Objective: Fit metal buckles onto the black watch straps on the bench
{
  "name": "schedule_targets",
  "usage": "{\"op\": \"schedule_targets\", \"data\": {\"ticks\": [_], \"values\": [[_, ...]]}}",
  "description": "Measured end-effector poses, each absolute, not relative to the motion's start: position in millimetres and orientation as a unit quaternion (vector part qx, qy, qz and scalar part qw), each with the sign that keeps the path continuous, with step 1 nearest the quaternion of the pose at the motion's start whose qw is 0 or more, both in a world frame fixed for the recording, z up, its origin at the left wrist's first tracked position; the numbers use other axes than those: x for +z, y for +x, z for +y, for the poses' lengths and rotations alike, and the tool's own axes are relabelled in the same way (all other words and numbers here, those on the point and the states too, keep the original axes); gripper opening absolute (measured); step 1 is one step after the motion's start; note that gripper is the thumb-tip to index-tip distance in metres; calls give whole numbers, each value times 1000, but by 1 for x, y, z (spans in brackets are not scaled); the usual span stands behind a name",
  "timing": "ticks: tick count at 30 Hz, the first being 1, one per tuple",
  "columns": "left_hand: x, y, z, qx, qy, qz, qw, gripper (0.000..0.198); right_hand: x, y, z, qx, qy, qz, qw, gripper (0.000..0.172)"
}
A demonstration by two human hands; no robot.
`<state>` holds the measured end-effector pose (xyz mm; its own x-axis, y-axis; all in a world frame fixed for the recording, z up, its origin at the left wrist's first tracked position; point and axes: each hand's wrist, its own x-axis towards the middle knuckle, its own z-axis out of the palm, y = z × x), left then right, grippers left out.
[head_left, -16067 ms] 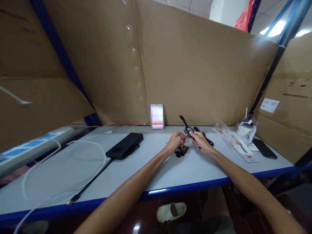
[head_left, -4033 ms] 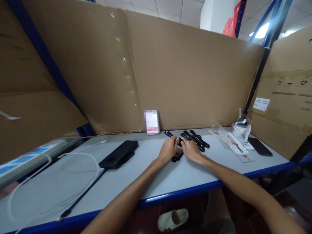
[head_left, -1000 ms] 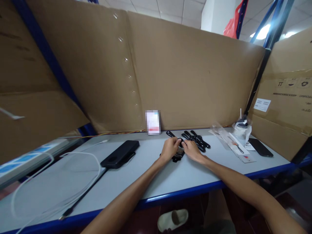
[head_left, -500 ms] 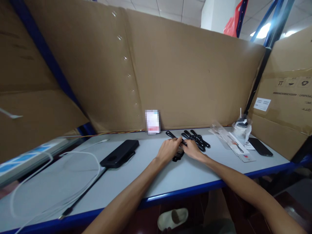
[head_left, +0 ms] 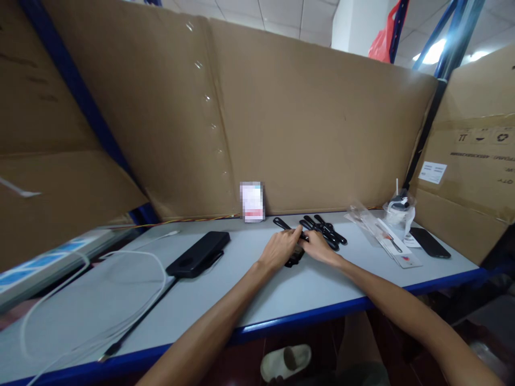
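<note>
My left hand (head_left: 281, 247) and my right hand (head_left: 318, 247) meet over the table, both with fingers closed around a black handle (head_left: 282, 223) whose far end sticks out to the upper left. Below the fingers, a dark object (head_left: 294, 260) lies partly under my left hand; its form is mostly hidden. Just behind my right hand is a loose pile of several black handled pieces (head_left: 329, 230), some crossing one another.
A black power bank (head_left: 198, 254) with a cable lies to the left, near white cables and a power strip (head_left: 48, 261). Plastic packages (head_left: 386, 238), a bagged cup (head_left: 398, 209) and a black phone (head_left: 429, 243) are on the right. Cardboard (head_left: 314, 128) walls the back.
</note>
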<state>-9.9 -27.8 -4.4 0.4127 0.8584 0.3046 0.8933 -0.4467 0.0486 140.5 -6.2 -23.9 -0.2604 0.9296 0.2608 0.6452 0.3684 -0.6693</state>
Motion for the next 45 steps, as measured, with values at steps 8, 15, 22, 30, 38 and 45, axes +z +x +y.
{"op": "schedule_targets", "data": {"ticks": [8,15,22,30,38,45], "values": [[-15,-13,-19,-219,-812,-540,15,16,-25,140,-7,212,-521,-763,319,19],[-11,-16,-20,-232,-830,-507,19,19,-24,141,-6,212,-517,-766,317,19],[-8,-15,-21,-249,-817,-520,-14,16,-23,141,-7,209,-512,-768,322,20],[-11,-15,-17,-207,-815,-541,11,17,-25,140,-8,211,-515,-774,303,20],[-13,-15,-20,-227,-824,-518,26,22,-23,140,-8,220,-510,-770,315,19],[-21,-13,-16,-309,-828,-468,20,21,-26,142,-2,251,-499,-758,337,14]]}}
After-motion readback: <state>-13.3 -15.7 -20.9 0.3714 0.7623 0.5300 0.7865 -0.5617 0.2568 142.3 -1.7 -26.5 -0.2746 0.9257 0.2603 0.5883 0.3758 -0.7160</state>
